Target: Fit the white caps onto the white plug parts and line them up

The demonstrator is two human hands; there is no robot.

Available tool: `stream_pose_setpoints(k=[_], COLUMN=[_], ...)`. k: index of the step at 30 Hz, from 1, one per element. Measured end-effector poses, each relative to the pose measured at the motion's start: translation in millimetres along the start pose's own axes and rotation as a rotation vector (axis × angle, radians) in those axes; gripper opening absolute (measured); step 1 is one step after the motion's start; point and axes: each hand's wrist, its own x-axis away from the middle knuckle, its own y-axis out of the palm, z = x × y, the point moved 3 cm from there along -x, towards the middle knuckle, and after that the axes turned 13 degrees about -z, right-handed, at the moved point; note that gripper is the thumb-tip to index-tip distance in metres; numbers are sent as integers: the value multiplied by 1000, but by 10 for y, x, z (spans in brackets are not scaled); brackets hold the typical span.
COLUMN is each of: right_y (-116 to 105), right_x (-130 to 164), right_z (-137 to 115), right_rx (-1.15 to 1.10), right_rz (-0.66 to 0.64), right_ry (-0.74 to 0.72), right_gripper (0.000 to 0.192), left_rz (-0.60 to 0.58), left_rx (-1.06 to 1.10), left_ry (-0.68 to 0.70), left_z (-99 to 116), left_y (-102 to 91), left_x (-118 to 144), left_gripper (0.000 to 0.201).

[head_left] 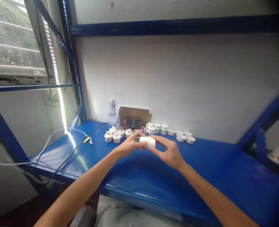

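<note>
Above the middle of the blue tabletop, both hands hold a white round plastic fitting (151, 142) on its side. A raised ring runs round its middle. My left hand (129, 146) grips its left end between thumb and fingers. From the right, my right hand (169, 152) pinches the other end. Beyond my left hand stand several white round fittings (116, 136) with uneven tops and small dark details. Behind my right hand are stacked white round pieces (164, 128), and to their right lie shallow white cups (190, 139).
A clear water bottle (113, 114) stands at the back beside a cardboard piece (146, 116) with a dark, blurred screen before it. A white cable (51, 135) and a black cable (73, 152) cross the table's left side. Blue frame posts (69, 60) rise at the left.
</note>
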Motion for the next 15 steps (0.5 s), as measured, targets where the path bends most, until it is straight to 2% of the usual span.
stream_pose_setpoints(k=[3,5,7,9,11,13,15], right_y=[2,16,17,-15,-68,-122,-133], right_x=[-1,6,15,29,40,34,11], right_z=[25,64,59,29,22,47,86], right_rx=[-2,-49,1,117,183,136,-12], right_rz=[8,14,15,46,72,68,-3], right_ry=[29,80,4,-133,-191,-134,-20], right_gripper=[41,45,42,29,18,18,30], left_rz=[-5,14,26,-7,-54,-58,-10], left_rx=[-18,-32,-38,-30,-19,-10,-5], left_ry=[-70,11,66,3,-72,-72,0], left_z=[-40,-22,0,-10,-29,-34,-21], left_y=[-8,-16,-20,-7,20,45,54], left_x=[-1,3,12,14,10,1,-9], left_gripper=[40,40,46,45,43,43,41])
